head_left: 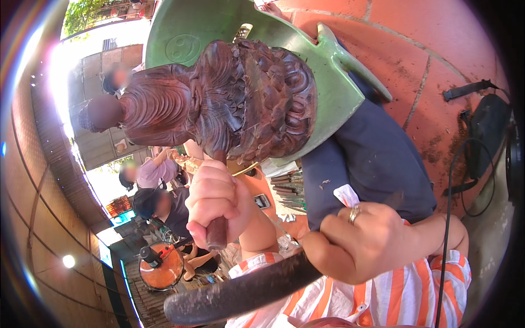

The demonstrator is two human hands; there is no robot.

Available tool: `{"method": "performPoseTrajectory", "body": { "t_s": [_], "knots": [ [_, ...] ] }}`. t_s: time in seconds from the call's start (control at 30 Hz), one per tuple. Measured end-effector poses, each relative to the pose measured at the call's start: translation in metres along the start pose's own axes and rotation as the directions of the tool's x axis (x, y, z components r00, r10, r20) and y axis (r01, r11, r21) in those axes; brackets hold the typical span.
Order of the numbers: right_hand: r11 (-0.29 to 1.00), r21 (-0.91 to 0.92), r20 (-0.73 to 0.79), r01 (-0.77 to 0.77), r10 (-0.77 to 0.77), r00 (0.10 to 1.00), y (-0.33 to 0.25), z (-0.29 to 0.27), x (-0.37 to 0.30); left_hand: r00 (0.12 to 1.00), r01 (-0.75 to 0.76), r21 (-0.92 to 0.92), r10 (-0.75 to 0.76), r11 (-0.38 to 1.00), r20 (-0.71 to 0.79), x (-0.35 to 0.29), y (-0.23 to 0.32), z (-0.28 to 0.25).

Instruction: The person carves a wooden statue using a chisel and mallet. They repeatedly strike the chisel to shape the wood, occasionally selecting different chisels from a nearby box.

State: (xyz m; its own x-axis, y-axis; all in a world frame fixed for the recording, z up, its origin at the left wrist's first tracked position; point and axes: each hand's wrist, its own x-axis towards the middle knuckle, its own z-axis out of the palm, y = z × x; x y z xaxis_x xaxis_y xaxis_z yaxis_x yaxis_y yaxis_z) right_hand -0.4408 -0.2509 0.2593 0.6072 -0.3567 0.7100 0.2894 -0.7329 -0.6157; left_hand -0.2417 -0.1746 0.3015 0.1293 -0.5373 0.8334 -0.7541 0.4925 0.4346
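Note:
A dark brown carved wooden statue (219, 101) shows a robed figure on a petalled base; its head points left in the picture. It rests against a green plastic chair (339, 104). My left hand (216, 202) is closed round a chisel-like tool's wooden handle (217, 235), its butt pointing down and its other end at the statue's lower side. The tip is hidden. Lower right, my right hand (361, 240), wearing a ring, is wrapped round a dark, curved wooden club (235, 295). The club's thick end reaches left below my left hand, apart from the handle.
Red tiled floor (404, 54) with debris lies at upper right. A black bag (486, 131) with straps and a cable (448, 218) are at right. Several rod-like tools (287, 191) lie beyond my left wrist, near a phone (262, 201). Other people (164, 205) sit at left.

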Motion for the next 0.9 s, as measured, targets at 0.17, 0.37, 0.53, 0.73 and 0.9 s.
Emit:
{"method": "performPoseTrajectory", "body": {
  "t_s": [0.17, 0.37, 0.53, 0.73, 0.9],
  "knots": [
    [0.988, -0.137, -0.031, -0.066, 0.063, 0.998, -0.008, -0.004, -0.001, 0.992, 0.089, -0.162, -0.073, 0.983, 0.105, 0.010, -0.006, -0.003],
    [0.963, -0.222, 0.006, -0.150, 0.155, 0.988, -0.011, -0.014, 0.007, 0.967, 0.239, -0.224, -0.211, 0.945, 0.145, 0.027, -0.007, -0.011],
    [0.974, -0.152, 0.016, -0.170, 0.175, 0.985, -0.005, -0.018, 0.009, 0.947, 0.307, -0.177, -0.282, 0.935, 0.152, 0.036, -0.008, 0.000],
    [0.981, 0.055, 0.085, -0.185, 0.180, 0.980, -0.003, -0.010, -0.009, 0.995, 0.033, -0.276, -0.057, 0.961, -0.079, 0.009, 0.005, -0.006],
    [0.984, 0.096, 0.129, -0.149, 0.136, 0.982, 0.000, -0.007, -0.008, 0.998, 0.023, -0.235, -0.037, 0.972, -0.056, 0.005, 0.005, -0.013]
  ]
}}
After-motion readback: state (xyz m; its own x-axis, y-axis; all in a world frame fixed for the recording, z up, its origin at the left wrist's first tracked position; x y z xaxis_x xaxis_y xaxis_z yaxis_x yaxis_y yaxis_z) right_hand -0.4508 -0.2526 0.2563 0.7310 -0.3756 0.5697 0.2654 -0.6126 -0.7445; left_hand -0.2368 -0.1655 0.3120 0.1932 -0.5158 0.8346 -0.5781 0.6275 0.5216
